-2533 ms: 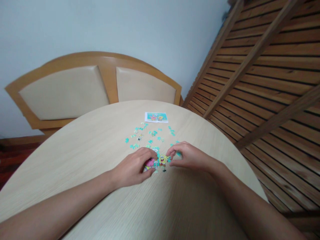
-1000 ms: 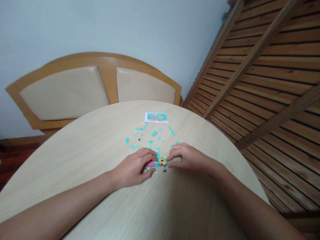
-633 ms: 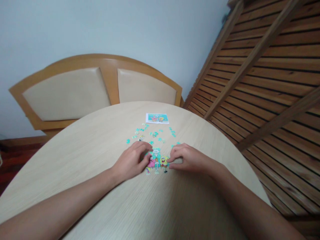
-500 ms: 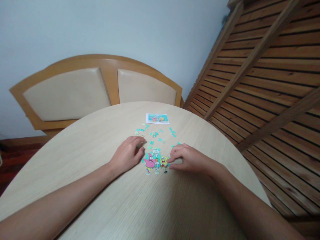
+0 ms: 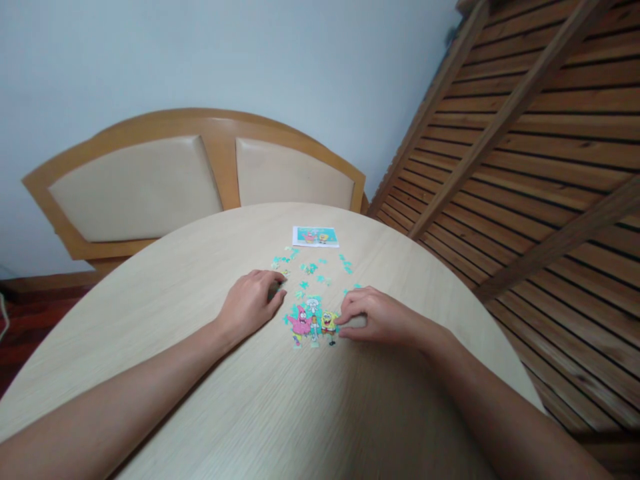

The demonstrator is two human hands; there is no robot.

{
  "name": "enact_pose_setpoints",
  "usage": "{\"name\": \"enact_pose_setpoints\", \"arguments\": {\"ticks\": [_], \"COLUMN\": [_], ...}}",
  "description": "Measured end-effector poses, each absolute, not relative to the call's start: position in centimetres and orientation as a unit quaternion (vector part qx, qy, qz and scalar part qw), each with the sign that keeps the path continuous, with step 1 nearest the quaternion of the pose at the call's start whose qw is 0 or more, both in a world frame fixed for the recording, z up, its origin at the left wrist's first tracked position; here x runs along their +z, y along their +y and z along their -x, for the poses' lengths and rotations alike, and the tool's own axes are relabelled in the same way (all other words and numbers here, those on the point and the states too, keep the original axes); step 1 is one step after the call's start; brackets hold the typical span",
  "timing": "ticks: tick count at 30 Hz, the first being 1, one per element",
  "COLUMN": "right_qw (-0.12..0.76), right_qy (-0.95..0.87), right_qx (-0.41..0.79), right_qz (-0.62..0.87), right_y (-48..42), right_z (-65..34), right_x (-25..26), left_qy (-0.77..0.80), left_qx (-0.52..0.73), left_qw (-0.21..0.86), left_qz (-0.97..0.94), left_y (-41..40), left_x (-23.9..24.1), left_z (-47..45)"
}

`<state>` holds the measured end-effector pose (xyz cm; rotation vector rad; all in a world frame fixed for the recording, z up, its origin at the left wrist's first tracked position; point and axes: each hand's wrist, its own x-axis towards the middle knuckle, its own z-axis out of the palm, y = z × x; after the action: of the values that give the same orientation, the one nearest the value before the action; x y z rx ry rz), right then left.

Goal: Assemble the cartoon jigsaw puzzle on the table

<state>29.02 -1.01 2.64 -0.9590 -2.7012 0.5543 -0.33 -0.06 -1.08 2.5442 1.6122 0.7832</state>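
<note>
A partly joined jigsaw puzzle [image 5: 302, 323] with pink, pale green and yellow cartoon figures lies flat on the table. To its left rests my left hand [image 5: 254, 297], thumb and curved fingers apart, with nothing visible in it. Its fingertips lie near a few loose pieces. At the puzzle's right edge, my right hand [image 5: 370, 315] has its index finger beside the yellow figure, seemingly touching it. The right thumb is spread away below, and no piece shows between them. Loose turquoise puzzle pieces [image 5: 309, 269] are scattered beyond the joined part.
Behind the pieces lies a reference picture [image 5: 316, 237] with the same figures. The round wooden table [image 5: 240, 413] fills the foreground. A padded headboard-like panel [image 5: 135, 190] stands behind it, and a slatted wooden frame [image 5: 540, 153] leans at the right.
My left hand has drawn slightly left, away from the puzzle. My right hand stays at the puzzle's right edge.
</note>
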Motion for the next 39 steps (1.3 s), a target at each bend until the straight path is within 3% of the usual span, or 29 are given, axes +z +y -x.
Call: {"name": "enact_pose_setpoints", "arguments": {"ticks": [9,30,34,39], "right_qw": [0.108,0.164,0.177,0.226], "right_qy": [-0.918,-0.928,-0.927,-0.917], "right_qx": [0.193,0.176,0.161,0.125], "right_qz": [0.328,0.284,0.288,0.303], "right_y": [-1.2,-1.5,-1.5,-1.9], "right_z": [-29.0,-28.2,-28.0,-27.4], "right_x": [2.9,1.5,1.3,1.7], "left_qy": [0.528,0.449,0.447,0.423], "left_qx": [0.249,0.344,0.381,0.42], "left_qw": [0.014,0.178,0.273,0.466], "left_qz": [-0.812,-0.805,-0.762,-0.653], "left_y": [0.2,-0.4,-1.3,-3.0], "left_x": [-1.0,-0.7,-0.6,-0.4], "left_z": [0.5,-0.3,-1.3,-3.2]}}
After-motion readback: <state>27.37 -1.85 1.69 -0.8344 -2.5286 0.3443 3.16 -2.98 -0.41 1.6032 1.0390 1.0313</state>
